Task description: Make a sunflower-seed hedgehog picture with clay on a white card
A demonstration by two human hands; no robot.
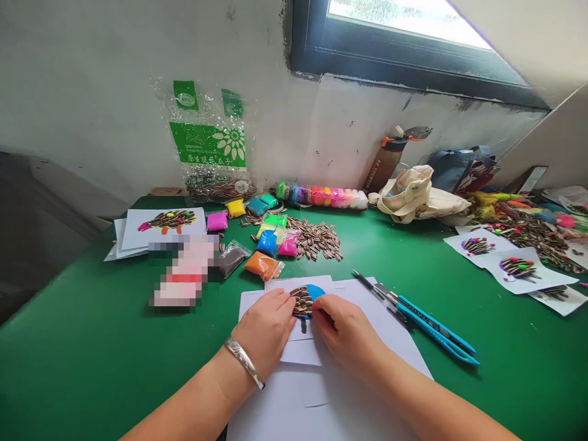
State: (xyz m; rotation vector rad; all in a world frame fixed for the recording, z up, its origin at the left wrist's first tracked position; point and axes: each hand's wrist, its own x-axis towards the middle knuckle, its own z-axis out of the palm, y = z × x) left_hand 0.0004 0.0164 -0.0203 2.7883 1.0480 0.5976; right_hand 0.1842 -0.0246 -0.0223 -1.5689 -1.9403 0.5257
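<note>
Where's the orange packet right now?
In the head view, the orange packet lies just left of centre on the green table, beyond the left hand, right of the dark packet and nearer than the blue packet.

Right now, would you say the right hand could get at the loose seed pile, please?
Probably yes: only flat paper and green tabletop seem to lie between the right hand and the loose seed pile, though that hand is at the partly seed-covered blue shape.
</note>
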